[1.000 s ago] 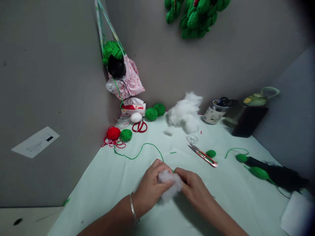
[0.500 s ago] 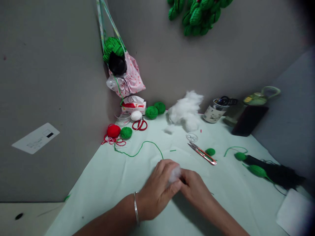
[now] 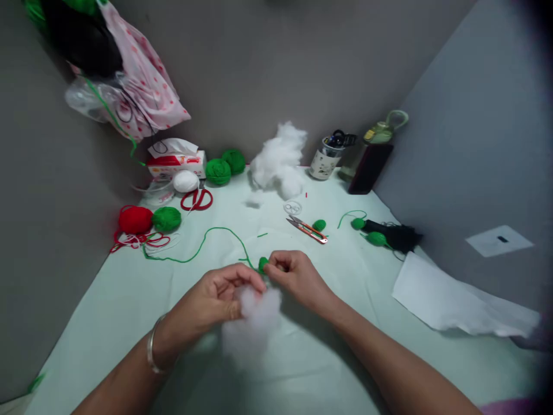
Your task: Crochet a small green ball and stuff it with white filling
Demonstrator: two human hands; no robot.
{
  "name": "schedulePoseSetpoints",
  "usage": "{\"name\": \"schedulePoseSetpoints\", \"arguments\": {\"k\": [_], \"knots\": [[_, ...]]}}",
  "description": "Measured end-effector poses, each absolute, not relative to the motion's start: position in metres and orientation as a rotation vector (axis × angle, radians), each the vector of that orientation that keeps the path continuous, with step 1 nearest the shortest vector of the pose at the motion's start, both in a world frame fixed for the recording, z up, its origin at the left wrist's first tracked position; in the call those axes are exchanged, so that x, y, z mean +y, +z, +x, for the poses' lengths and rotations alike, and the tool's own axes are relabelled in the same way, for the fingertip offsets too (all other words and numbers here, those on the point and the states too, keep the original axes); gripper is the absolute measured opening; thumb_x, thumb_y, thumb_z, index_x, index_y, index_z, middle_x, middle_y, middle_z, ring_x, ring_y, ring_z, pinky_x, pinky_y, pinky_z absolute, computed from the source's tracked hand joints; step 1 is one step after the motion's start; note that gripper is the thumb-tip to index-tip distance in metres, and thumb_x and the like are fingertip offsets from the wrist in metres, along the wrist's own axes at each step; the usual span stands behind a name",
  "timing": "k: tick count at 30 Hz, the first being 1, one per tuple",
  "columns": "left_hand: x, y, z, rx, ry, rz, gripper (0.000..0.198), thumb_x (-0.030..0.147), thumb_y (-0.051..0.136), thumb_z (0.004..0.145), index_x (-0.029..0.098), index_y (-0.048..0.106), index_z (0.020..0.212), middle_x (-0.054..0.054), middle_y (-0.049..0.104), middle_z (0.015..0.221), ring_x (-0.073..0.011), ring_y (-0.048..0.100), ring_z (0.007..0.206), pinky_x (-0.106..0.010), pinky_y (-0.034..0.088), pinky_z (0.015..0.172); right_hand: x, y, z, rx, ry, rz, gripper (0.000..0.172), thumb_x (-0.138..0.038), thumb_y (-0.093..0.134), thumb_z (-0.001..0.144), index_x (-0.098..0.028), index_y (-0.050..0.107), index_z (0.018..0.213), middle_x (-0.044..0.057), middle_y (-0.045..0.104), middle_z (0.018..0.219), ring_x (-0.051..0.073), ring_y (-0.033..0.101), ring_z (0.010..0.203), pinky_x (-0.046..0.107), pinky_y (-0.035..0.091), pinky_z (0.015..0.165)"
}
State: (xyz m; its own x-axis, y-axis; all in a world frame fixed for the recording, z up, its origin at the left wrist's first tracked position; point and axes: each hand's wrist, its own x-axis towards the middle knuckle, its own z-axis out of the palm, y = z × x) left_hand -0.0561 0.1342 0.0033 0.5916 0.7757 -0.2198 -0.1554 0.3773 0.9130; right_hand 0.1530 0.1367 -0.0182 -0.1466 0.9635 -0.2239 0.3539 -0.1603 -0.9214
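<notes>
A loose tuft of white stuffing [image 3: 254, 328], blurred at its edges, is pinched between the thumb and fingers of my left hand [image 3: 220, 291]. Beside it, my right hand [image 3: 302, 279] grips a small green knitted piece [image 3: 263, 264] between thumb and fingertips; its far side is hidden by the fingers. A green yarn strand [image 3: 216, 230] runs from near that piece leftward across the cloth. Behind my right hand lie thread snips [image 3: 307, 229] with orange handles, next to another small green piece [image 3: 319, 225].
At the back stand a heap of white stuffing [image 3: 279, 158], a pen cup [image 3: 325, 158], a dark phone [image 3: 370, 167] and a tissue box [image 3: 177, 161]. Left are red yarn [image 3: 135, 219], green yarn [image 3: 166, 219] and red-handled scissors [image 3: 196, 199]. White paper [image 3: 458, 300] lies right.
My hands have moved apart, exposing the green piece and more of the white tuft. The camera view has turned right and downward.
</notes>
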Motion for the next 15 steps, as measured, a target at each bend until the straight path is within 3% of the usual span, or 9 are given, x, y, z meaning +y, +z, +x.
{"name": "schedulePoseSetpoints", "arguments": {"k": [3,7,15], "knots": [[0.132,-0.002,-0.043,0.914,0.816,1.011,0.034,0.015,0.082,0.064,0.020,0.073,0.096,0.000,0.066,0.087,-0.0147,0.061,0.073,-0.022,0.050,0.062,0.130,-0.018,0.149,-1.564,1.293,-1.500,0.016,-0.025,0.058,0.076,-0.021,0.050,0.062,-0.005,0.039,0.059,0.012,0.034,0.060,0.027,0.022,0.056],[0.132,-0.016,-0.030,1.099,0.956,1.067,0.044,0.008,0.069,0.061,0.020,0.068,0.103,0.000,0.068,0.093,-0.0160,0.064,0.084,-0.022,0.052,0.071,0.124,-0.010,0.147,-1.705,1.177,-1.505,0.026,-0.030,0.052,0.088,-0.023,0.042,0.065,-0.005,0.038,0.061,0.012,0.033,0.059,0.028,0.024,0.058],[0.129,-0.020,-0.030,1.132,0.937,1.113,0.027,0.022,0.072,0.070,0.018,0.068,0.096,0.002,0.065,0.078,-0.0136,0.056,0.069,-0.023,0.046,0.061,0.125,0.002,0.150,-2.019,0.956,-1.630,0.027,-0.024,0.046,0.097,-0.023,0.035,0.072,-0.006,0.036,0.061,0.013,0.027,0.059,0.030,0.020,0.063]]}}
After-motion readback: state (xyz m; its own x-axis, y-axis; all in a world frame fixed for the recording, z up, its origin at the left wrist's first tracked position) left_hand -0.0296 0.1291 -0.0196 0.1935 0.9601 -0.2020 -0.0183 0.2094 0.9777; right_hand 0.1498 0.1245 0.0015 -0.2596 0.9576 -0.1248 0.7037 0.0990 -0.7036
